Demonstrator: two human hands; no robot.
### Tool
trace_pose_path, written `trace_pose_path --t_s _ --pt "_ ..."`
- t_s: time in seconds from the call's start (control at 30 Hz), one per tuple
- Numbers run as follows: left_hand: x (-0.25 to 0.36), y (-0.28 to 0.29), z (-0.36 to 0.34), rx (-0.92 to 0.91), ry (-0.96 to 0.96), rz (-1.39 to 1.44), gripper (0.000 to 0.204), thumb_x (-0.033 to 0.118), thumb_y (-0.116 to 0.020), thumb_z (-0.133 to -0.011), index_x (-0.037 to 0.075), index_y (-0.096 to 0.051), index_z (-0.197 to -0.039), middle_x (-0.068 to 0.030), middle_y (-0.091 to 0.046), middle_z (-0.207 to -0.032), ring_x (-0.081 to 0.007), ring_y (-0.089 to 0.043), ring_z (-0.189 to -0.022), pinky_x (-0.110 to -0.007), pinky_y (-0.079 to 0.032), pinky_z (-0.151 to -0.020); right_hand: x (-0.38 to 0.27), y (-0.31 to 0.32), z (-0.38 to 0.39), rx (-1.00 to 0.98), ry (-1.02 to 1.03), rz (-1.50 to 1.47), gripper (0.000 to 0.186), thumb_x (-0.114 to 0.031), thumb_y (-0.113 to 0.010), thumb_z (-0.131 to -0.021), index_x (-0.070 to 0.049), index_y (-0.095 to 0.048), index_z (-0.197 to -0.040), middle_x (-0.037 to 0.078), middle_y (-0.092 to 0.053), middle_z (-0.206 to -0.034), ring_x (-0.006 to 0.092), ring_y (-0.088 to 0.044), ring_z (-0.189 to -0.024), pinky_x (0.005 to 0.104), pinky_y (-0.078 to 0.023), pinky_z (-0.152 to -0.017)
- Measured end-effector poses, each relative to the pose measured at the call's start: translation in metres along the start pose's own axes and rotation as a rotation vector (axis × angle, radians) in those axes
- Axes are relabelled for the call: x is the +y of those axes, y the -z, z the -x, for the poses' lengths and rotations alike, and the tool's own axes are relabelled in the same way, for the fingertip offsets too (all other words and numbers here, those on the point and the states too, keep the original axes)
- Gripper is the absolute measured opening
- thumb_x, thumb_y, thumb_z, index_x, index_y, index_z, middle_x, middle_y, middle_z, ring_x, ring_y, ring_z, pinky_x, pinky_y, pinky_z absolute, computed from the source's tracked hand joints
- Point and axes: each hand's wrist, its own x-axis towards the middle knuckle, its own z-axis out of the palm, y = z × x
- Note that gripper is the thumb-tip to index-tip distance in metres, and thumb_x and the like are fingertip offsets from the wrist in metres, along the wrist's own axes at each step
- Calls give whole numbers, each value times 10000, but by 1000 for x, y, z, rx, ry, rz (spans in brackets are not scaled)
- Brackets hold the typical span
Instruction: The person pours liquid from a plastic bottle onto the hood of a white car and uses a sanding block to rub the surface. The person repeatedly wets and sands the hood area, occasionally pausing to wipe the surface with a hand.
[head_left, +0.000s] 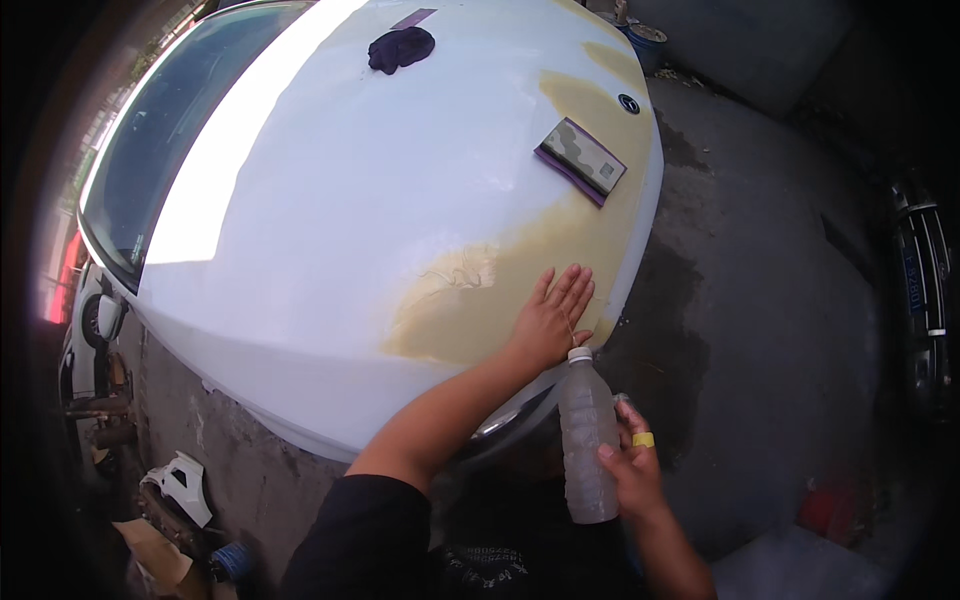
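Note:
My left hand (552, 322) lies flat, fingers stretched out, on a yellowish filler patch (470, 325) near the front edge of a white car hood (350, 180). In my right hand (632, 462) is a cloudy plastic water bottle (588, 440) with a white cap, its top pointing up toward my left wrist. A thin stream seems to run from the cap toward my left hand. One right finger wears a yellow wrap. Beyond my left hand, a camouflage-patterned sanding block (585, 160) rests on purple sandpaper on the hood. Wet, whitish marks show on the patch.
A dark bunched cloth (400, 48) and a purple sheet (414, 18) lie farther up the hood. A round emblem (628, 103) sits near its front edge. Blue buckets (648, 42) stand beyond. White body parts (182, 488) lie on the ground at left; another car's front (925, 270) is at right.

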Motion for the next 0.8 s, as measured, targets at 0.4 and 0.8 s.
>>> trace_pose_path --t_s 0.4,0.8 --pt "-225 51 272 89 1152 -15 899 609 -386 -974 -41 -138 -1543 -205 -98 -1631 -312 -46 -1523 -451 -45 -1224 4 -66 -25 -544 -69 206 755 -89 -661 -896 -12 -233 -1514 158 -363 -1506 229 -364 -1380 385 -298 -1140" --pt "-107 54 152 -30 523 67 925 629 -416 -938 -8 -145 -1552 -172 -109 -1637 -292 -52 -1527 -459 -25 -1228 -7 -87 -24 -560 -117 246 766 -60 -662 -879 -3 -233 -1510 184 -337 -1522 263 -347 -1400 402 -279 -1157"
